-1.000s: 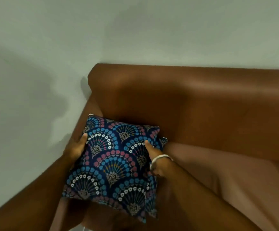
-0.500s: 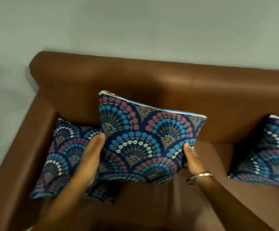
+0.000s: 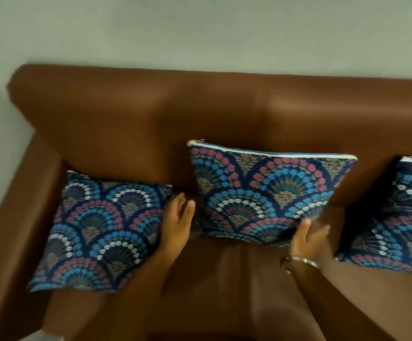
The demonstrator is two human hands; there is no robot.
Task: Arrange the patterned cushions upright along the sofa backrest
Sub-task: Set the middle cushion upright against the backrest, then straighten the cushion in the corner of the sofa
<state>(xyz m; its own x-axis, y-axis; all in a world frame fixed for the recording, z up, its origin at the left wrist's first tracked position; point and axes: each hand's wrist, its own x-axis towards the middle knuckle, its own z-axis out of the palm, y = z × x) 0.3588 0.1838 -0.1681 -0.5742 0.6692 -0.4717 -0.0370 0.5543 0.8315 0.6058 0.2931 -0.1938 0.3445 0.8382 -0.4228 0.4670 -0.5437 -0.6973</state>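
The middle cushion [image 3: 268, 195], likely light and soft, leans on the sofa backrest [image 3: 200, 114]; best gripped by its side edges, with the left hand [image 3: 176, 221] open beside it and the right hand [image 3: 309, 238] open at its lower corner.

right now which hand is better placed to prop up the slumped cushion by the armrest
The left hand. It is open and sits right at the inner edge of the left cushion, which lies leaning back rather than upright. The right hand is beyond the middle cushion, near its lower right corner.
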